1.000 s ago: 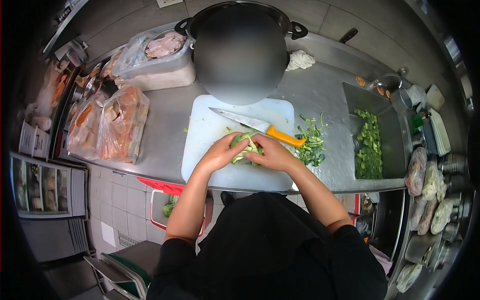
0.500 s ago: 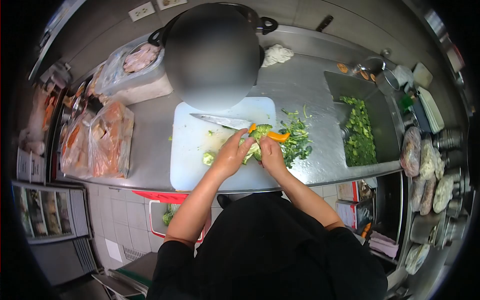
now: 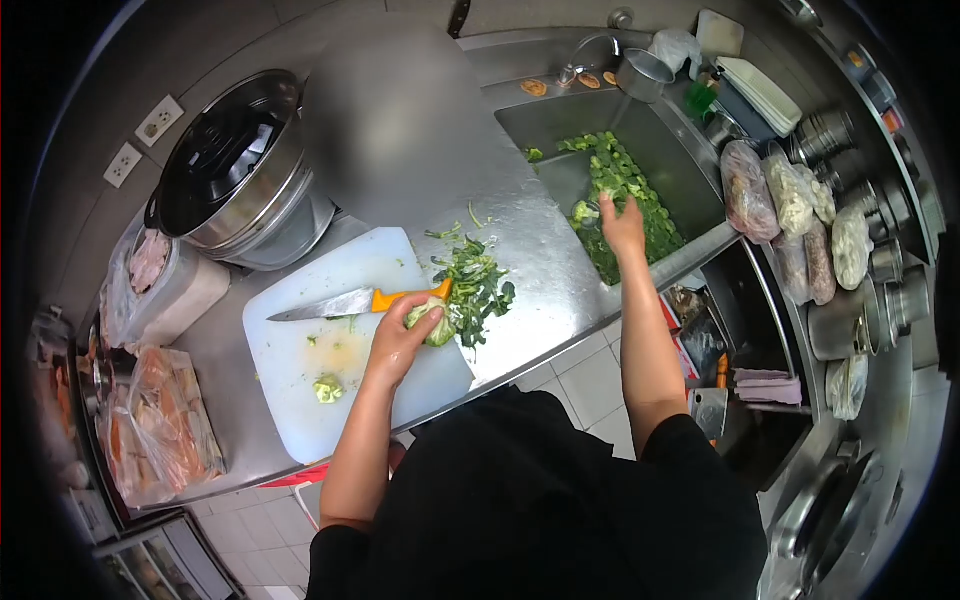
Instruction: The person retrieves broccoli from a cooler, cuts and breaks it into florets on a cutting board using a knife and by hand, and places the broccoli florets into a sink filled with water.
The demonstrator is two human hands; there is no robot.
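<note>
My left hand (image 3: 398,345) is closed around a pale green broccoli head (image 3: 436,324) near the right edge of the white cutting board (image 3: 285,375). Beside its fingers lies a knife (image 3: 325,304) with a yellow handle, flat on the board. My right hand (image 3: 624,228) reaches over the sink (image 3: 545,122), fingers apart. Just by its fingertips are light broccoli florets (image 3: 585,212); whether they touch the fingers is hard to make out. Many green broccoli pieces (image 3: 640,205) lie in the sink. A small cut piece (image 3: 327,389) rests on the board.
Leafy trimmings (image 3: 475,285) are heaped right of the board. A big steel pot (image 3: 235,195) stands behind it. Bagged meat (image 3: 165,425) and a tub (image 3: 160,290) sit at the left. A faucet (image 3: 590,55) and a saucepan (image 3: 645,72) are behind the sink; wrapped bags (image 3: 750,190) lie right.
My view has turned right. My right hand has left the broccoli at the board and moved out over the sink. My left hand still holds the broccoli head.
</note>
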